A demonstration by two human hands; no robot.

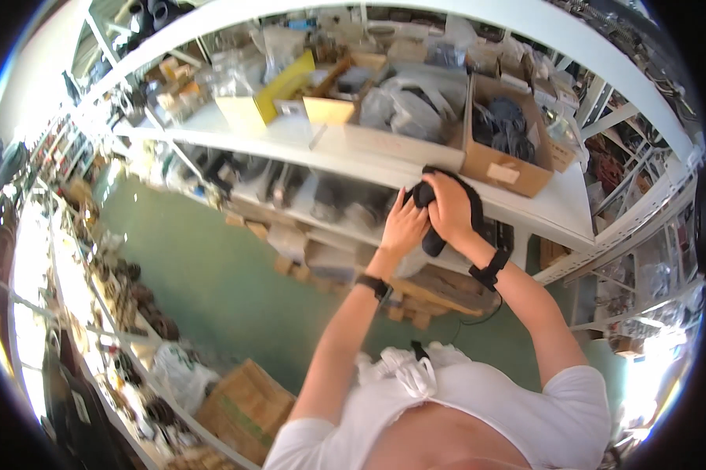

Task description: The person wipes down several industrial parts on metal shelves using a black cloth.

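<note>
A black, curved, thick-looking thing (434,244) is held up in front of the shelf edge; its exact kind I cannot make out. My right hand (450,207) is closed over its top, with a black arc showing beyond the knuckles. From the left side my left hand (405,225) presses on the same thing, fingers pointing up and partly bent around it. Both hands nearly touch each other. Just behind them stands an open cardboard box (503,174) with dark, bunched items (503,125) in it. Parts of the black thing are hidden under my fingers.
A white shelf (353,160) carries a yellow box (290,82), cardboard trays and grey plastic bags (404,110). Lower down are more goods and a wooden pallet (455,290). A brown paper bag (247,411) and a white bag (181,376) are at lower left, beside another rack.
</note>
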